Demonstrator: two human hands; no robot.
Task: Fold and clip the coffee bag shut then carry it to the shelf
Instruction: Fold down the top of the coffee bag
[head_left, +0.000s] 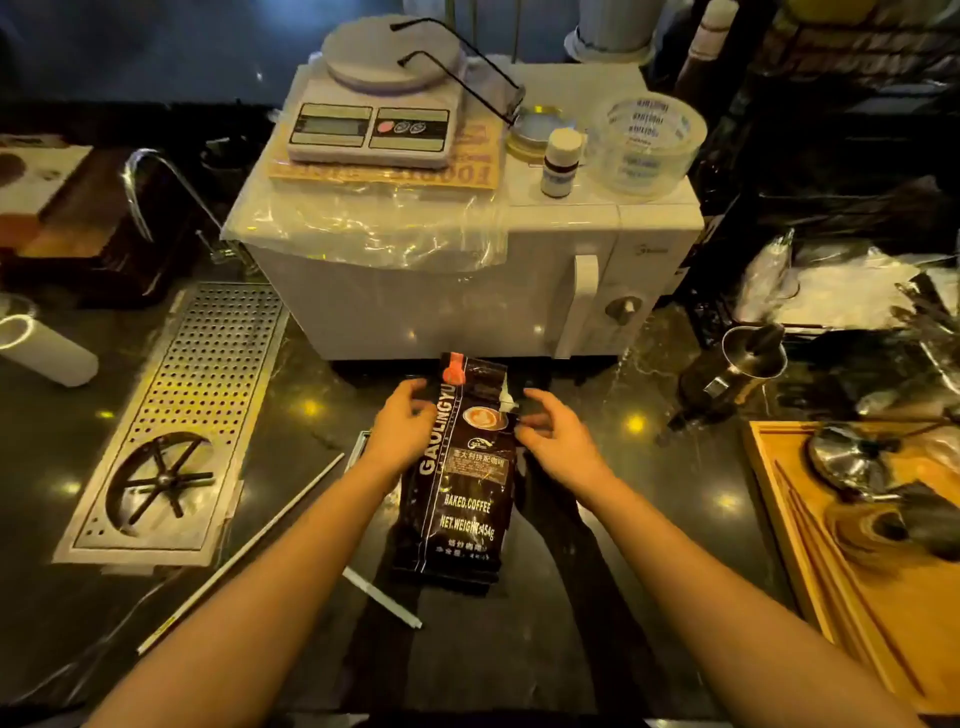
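The left hand (400, 421) grips the left edge of the coffee bag (460, 478), which stands near the middle of the dark tabletop (291, 452), while the right hand (558, 441) pinches its right edge by a small white piece. The bag looks soft, crinkly and fairly heavy, best held just below its loose top. Whether the white piece is the clip is unclear, and no shelf shows plainly.

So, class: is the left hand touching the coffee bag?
Touching. The head view shows the left hand with fingers pressed against the upper left edge of the coffee bag.
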